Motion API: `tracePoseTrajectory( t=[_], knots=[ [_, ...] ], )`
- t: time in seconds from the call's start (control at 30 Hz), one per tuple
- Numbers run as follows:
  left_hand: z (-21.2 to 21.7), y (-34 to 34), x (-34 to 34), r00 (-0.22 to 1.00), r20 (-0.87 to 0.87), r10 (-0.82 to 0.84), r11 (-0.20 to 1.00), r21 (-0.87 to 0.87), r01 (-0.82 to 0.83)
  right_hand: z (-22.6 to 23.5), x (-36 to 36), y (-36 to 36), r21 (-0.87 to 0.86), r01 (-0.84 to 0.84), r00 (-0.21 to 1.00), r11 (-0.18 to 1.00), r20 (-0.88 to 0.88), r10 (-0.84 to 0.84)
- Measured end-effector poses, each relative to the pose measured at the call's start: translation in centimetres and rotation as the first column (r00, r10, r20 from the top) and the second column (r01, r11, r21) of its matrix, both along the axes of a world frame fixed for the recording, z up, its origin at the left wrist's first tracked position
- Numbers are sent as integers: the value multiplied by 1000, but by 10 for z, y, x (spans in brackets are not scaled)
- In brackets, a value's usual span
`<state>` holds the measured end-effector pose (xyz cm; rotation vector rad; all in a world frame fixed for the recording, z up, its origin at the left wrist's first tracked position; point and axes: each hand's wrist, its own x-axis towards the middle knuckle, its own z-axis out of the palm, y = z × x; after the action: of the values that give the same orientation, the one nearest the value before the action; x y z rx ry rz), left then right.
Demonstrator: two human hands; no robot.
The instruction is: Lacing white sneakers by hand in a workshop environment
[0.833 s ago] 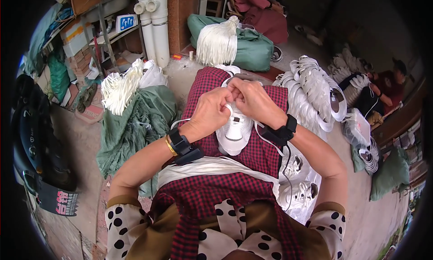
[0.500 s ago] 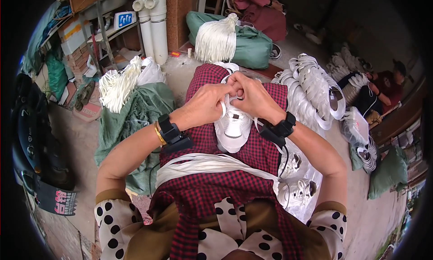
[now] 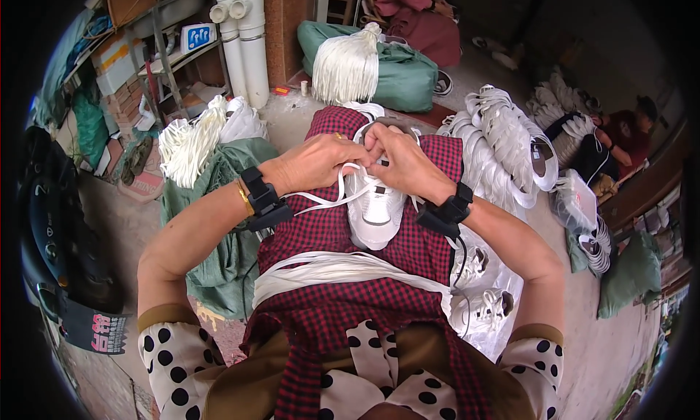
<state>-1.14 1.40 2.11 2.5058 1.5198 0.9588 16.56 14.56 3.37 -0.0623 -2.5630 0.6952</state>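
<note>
On lap, white shoe point(image 3: 375, 208) lengthwise, toe nearest.

The shoe point(image 3: 374, 208) on the lap is white, with a white lace point(image 3: 321, 201) trailing from it. The cloth point(image 3: 343, 303) over the knees is checked in dark red and black, and a bundle of white laces point(image 3: 328, 270) lies across it. The sleeves point(image 3: 171, 358) are cream with black dots. Each wrist carries a black band point(image 3: 261, 197), and beside the left one sits a thin gold bangle point(image 3: 243, 198). The sacks point(image 3: 219, 223) are dull green, the laces point(image 3: 348, 64) heaped on them white. The pipes point(image 3: 244, 37) are white. The stacked shoes point(image 3: 510, 139) on the right look white, perhaps with grey soles.
</note>
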Motion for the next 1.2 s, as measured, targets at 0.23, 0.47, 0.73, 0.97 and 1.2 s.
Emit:
tracePoseTrajectory(
  t=[0.23, 0.47, 0.73, 0.97, 1.2],
  knots=[
    [-9, 3, 1, 998, 58, 8, 999, 43, -11, 39, 41, 2, 258, 125, 992, 958, -7, -127],
    [10, 19, 31, 994, 59, 97, 991, 88, -102, 63, 81, 13, -10, 267, 952, 964, 159, -262],
    [14, 43, 53, 898, 438, 50, 992, -128, 7, 62, 72, 11, -228, 186, 976, 956, 157, -152],
    [26, 2, 41, 736, 611, 292, 902, -432, 1, 37, 45, 31, -83, 126, 992, 989, 37, -123],
    [10, -7, 45, 765, 510, 393, 889, -423, -175, 6, 21, 47, 24, 102, 994, 994, 29, -103]
  ],
)
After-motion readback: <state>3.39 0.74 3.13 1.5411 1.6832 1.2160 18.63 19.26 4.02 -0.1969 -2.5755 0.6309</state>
